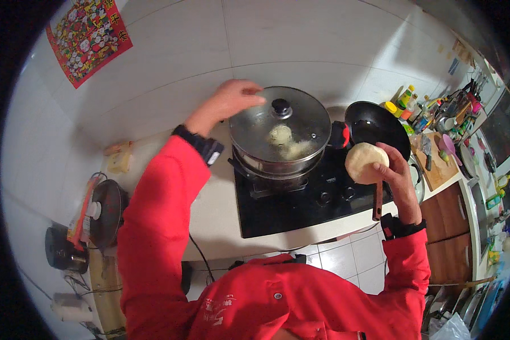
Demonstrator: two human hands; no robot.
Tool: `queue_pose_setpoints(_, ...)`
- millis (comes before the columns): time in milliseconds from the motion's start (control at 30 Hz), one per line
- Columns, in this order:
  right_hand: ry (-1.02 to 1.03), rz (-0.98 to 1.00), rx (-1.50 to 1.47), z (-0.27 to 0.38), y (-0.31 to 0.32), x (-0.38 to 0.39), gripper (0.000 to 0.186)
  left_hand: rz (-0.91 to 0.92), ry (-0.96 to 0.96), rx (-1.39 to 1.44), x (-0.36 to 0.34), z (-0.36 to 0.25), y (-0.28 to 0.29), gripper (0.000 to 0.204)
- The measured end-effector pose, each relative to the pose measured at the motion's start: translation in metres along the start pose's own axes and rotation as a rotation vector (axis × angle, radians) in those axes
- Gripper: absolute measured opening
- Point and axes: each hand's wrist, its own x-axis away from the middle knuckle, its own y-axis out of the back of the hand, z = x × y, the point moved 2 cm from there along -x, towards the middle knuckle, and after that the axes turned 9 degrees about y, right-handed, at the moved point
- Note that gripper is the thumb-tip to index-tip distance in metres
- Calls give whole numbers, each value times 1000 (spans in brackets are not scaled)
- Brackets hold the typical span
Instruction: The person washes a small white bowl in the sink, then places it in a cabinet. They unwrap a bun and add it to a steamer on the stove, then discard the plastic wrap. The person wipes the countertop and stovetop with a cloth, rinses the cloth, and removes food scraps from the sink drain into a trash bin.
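My left hand (239,97) hovers at the upper left of a steel pot's glass lid (249,130), fingers loosely curved and apart, holding nothing. The lid has a dark knob (281,107); pale lumps (289,146) show through it, too blurred to name. My right hand (401,184) grips a pale, round, flat dough piece (361,160) between thumb and fingers, over the front right of the black cooktop (277,212). Beyond that hand sits a black frying pan (374,116), with a brown handle (378,201) visible below the dough.
A cutting board (442,174) with a knife, condiment bottles (405,97) and utensils crowd the right counter. At the left are a dark lidded pan (110,221) and a black appliance (62,249). A white tiled wall (181,39) stands behind the cooktop.
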Motion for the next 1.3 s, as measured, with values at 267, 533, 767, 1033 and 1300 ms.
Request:
queue_pose_setpoints(267, 32, 11, 39, -1, 25, -24, 54, 26, -63, -472, -30, -33, -61, 47)
queue_pose_setpoints(533, 118, 61, 192, 1, 47, -69, 53, -131, -107, -296, -32, -32, -43, 37)
queue_pose_setpoints(767, 168, 226, 197, 17, 19, -122, 54, -260, 93, -170, 5, -43, 51, 42)
queue_pose_setpoints(1033, 665, 551, 687, 12, -99, -176, 44, -500, 174, -273, 82, -15, 97, 41)
queue_pose_setpoints(1300, 1021, 701, 1007, -38, -207, -203, 39, -539, 343, -166, 151, 19, 118, 36)
